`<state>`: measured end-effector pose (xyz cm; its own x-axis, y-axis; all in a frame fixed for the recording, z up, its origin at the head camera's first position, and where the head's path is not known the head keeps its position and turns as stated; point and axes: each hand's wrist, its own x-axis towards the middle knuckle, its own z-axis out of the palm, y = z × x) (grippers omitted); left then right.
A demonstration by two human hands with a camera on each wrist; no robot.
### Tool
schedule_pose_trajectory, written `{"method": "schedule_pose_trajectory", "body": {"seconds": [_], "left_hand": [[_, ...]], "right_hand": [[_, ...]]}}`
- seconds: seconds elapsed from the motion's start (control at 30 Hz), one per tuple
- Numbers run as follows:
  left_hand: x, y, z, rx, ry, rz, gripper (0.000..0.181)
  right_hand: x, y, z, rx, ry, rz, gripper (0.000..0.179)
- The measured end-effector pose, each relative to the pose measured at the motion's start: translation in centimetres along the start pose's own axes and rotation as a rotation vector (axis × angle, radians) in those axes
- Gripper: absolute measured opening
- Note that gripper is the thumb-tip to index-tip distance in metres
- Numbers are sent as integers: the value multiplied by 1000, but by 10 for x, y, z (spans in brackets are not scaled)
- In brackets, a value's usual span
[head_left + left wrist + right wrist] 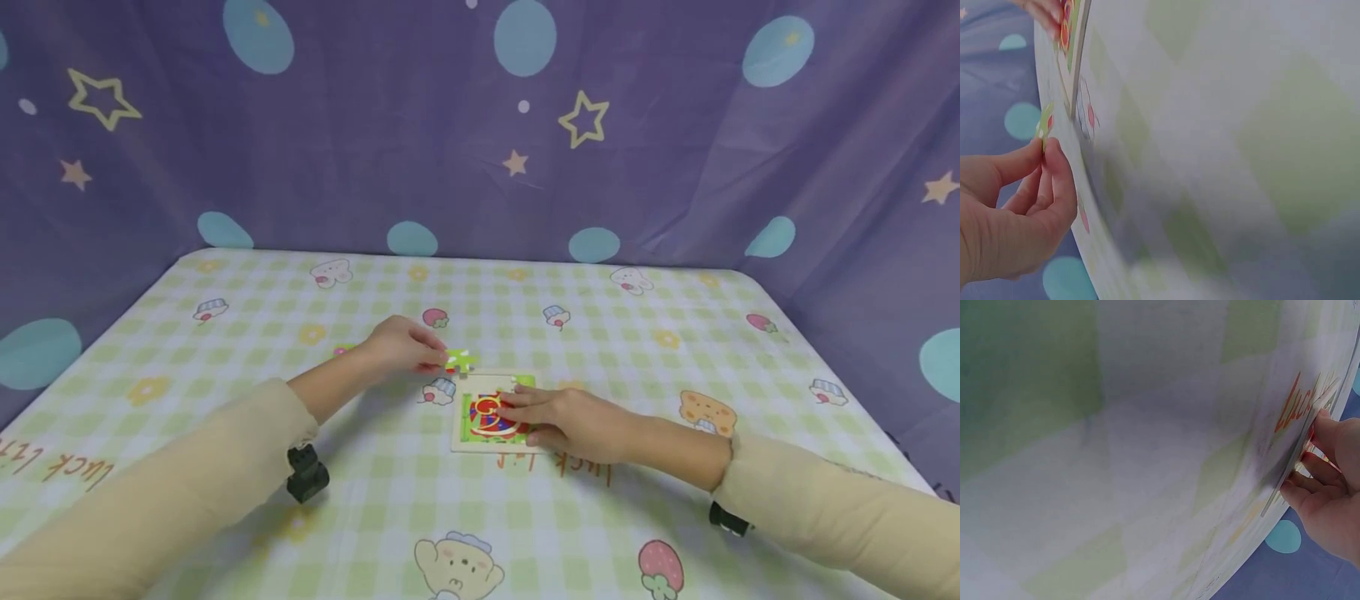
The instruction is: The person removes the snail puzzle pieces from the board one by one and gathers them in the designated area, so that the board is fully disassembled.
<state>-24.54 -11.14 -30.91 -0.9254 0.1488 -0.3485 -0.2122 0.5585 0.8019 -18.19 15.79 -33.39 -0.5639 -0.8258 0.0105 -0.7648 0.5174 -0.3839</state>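
My left hand [405, 346] pinches a green jigsaw piece [459, 361] with red and white marks between thumb and fingertips. In the left wrist view, that piece [1045, 125] stands on edge above the cloth. Just below and right of it in the head view lies a square jigsaw puzzle [493, 448] in a pale frame, with a red, blue and yellow picture on green. My right hand [577, 421] rests on the puzzle's right side, fingers extended and covering part of the picture. From the right wrist, its fingertips touch the puzzle [1300, 445].
A checked tablecloth [375, 517] with printed cartoons covers the table. Beside the left forearm shows a small green and pink patch [343, 350], partly hidden; I cannot tell what it is. A purple curtain [450, 125] hangs behind the table's far edge.
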Motion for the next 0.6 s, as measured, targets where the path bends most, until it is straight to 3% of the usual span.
{"method": "schedule_pose_trajectory", "body": {"seconds": [0.3, 0.5, 0.6], "left_hand": [[-5, -11, -37, 89, -12, -26, 29], [-6, -14, -54, 179, 6, -79, 29], [-6, -18, -59, 267, 28, -53, 28]], "right_hand": [[0, -3, -1, 5, -2, 1, 47], [0, -3, -2, -1, 5, -14, 47], [1, -2, -2, -1, 2, -19, 47]]}}
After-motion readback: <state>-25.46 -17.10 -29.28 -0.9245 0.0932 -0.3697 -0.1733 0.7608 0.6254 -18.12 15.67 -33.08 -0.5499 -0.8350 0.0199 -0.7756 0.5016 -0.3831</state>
